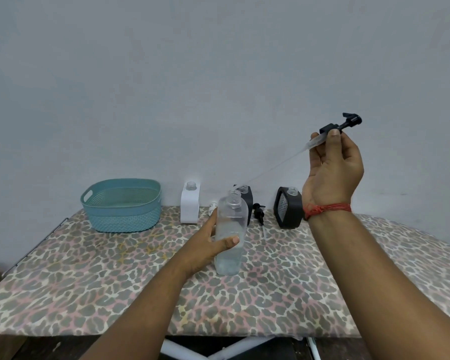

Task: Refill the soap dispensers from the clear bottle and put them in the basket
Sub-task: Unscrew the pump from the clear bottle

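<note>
On the table with the leopard-pattern cover, near its middle, the clear bottle stands upright with its neck open and no cap. The left hand is wrapped around its lower half; the thumb lies across the front and the other fingers go behind, so the hand is closed on the bottle. The bottle is partly filled with clear liquid.

The right hand is raised well above the table. Its thumb and fingertips pinch the black pump head just below the collar, and the long thin tube of the pump points down to the left, with its end above the dispensers.

At the back of the table, near the wall, stand three soap dispensers, all without pumps: one white dispenser, one black dispenser partly hidden behind the clear bottle, and one second black dispenser more to the right. Another black pump lies on the table between the two black dispensers. One teal basket sits at the back left, well apart from the bottle.
</note>
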`<state>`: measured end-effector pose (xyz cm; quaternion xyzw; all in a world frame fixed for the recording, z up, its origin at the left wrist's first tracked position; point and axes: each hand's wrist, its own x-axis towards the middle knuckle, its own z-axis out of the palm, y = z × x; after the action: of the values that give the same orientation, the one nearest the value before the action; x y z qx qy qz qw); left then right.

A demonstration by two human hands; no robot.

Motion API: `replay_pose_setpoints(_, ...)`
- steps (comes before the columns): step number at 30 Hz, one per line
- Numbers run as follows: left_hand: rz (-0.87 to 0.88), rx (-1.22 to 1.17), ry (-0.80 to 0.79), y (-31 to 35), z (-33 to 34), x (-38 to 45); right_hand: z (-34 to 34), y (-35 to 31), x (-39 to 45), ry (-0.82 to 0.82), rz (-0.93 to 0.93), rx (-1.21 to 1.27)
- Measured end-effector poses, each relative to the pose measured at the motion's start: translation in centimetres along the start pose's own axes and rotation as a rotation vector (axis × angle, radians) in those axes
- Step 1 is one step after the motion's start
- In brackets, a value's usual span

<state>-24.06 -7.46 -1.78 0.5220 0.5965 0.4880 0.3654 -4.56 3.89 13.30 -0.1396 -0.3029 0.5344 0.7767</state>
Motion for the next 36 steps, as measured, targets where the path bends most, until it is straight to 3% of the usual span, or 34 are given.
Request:
replay_pose_setpoints(8,-0.016,0.009,-0.001,0.3,0.0,-0.2,-4.1,-0.3,3.2,0.06,0.078,-0.132)
replay_pose_setpoints(12,-0.018,0.016,0.005,0.4,0.4,-0.3,-9.0,1.5,4.1,0.009,0.153,-0.583)
replay_pose_setpoints(17,-0.022,-0.001,0.029,0.0,0.1,-0.1,-14.8,3.8,4.5,-0.244,0.179,-1.291)
replay_pose_setpoints(23,-0.04,0.014,0.029,-0.7,0.2,0.2,-21.0,5.3,4.9,-0.362,0.262,-1.731)
replay_pose_setpoints(36,-0.033,0.021,0.036,-0.8,0.0,0.3,-25.0,2.9,8.6,-0.394,0.271,-2.032)
